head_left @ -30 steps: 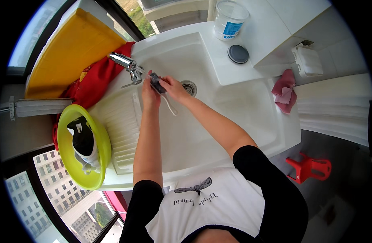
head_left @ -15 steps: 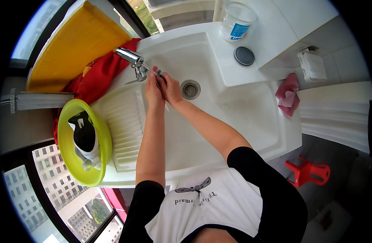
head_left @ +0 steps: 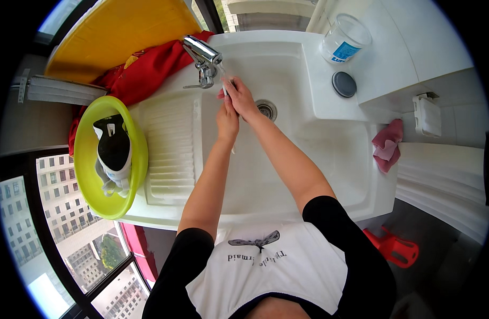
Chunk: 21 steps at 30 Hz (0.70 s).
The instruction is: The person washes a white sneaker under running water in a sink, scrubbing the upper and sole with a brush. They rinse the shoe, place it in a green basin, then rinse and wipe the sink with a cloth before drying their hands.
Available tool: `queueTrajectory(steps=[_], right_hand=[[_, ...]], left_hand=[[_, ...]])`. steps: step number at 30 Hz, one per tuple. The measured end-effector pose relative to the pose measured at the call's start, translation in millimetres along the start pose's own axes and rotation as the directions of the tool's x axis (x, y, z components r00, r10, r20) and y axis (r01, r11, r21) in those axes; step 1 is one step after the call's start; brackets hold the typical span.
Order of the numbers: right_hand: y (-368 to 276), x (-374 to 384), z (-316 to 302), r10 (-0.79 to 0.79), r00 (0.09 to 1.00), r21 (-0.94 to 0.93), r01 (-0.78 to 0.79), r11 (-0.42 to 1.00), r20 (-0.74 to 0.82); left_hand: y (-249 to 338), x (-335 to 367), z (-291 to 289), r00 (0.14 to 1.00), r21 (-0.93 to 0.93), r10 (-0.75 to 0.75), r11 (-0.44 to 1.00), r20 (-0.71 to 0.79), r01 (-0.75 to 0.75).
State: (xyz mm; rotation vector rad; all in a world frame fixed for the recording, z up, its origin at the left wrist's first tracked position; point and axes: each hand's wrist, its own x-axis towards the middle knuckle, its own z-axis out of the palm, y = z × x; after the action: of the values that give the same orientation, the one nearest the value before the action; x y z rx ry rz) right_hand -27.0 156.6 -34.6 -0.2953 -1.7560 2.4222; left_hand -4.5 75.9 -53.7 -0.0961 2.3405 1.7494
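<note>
My two hands meet over the white sink [head_left: 276,175], close to the chrome faucet [head_left: 203,50], and a thin stream of water [head_left: 222,68] runs down onto them. My left hand [head_left: 228,122] is closed and lies nearest me, its fingers partly covered by the other hand. Bent over it from the right, my right hand [head_left: 241,99] is closed too. Something whitish and thin shows between the fingers, mostly hidden, and its kind cannot be made out. The metal drain [head_left: 267,109] lies just right of my hands.
A ridged washboard [head_left: 171,143] is moulded at left. Beside it sits a lime-green basin [head_left: 141,154] holding a black-and-white item [head_left: 112,143]. Red cloth [head_left: 159,69] lies behind the faucet. A clear jar [head_left: 346,37], dark round lid [head_left: 344,84] and pink cloth [head_left: 388,144] are at right.
The view has shifted, so the sink sits farther right. My right hand has come further over my left. A greyish piece seen at the fingertips earlier is now mostly hidden.
</note>
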Motion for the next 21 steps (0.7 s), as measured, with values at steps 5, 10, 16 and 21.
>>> queueTrajectory(steps=[5, 10, 16, 21], right_hand=[[20.0, 21.2, -15.3, 0.074, 0.991, -0.131, -0.089, 0.987, -0.114], [29.8, 21.8, -19.9, 0.118, 0.991, -0.016, -0.12, 0.993, -0.07], [6.1, 6.3, -19.5, 0.216, 0.972, 0.404, -0.235, 0.884, 0.092], [22.4, -2.9, -27.8, 0.071, 0.991, 0.257, -0.098, 0.962, 0.113]], left_hand=[[11.5, -4.1, 1.1, 0.98, -0.05, -0.184, 0.981, 0.076, 0.188], [1.2, -3.4, 12.7, 0.995, -0.076, -0.1, 0.992, -0.028, 0.097], [29.6, -7.3, 2.7, 0.946, -0.292, -0.283, 0.902, 0.159, 0.319], [25.8, 2.3, -3.2, 0.92, -0.422, -0.3, 0.821, 0.254, 0.384]])
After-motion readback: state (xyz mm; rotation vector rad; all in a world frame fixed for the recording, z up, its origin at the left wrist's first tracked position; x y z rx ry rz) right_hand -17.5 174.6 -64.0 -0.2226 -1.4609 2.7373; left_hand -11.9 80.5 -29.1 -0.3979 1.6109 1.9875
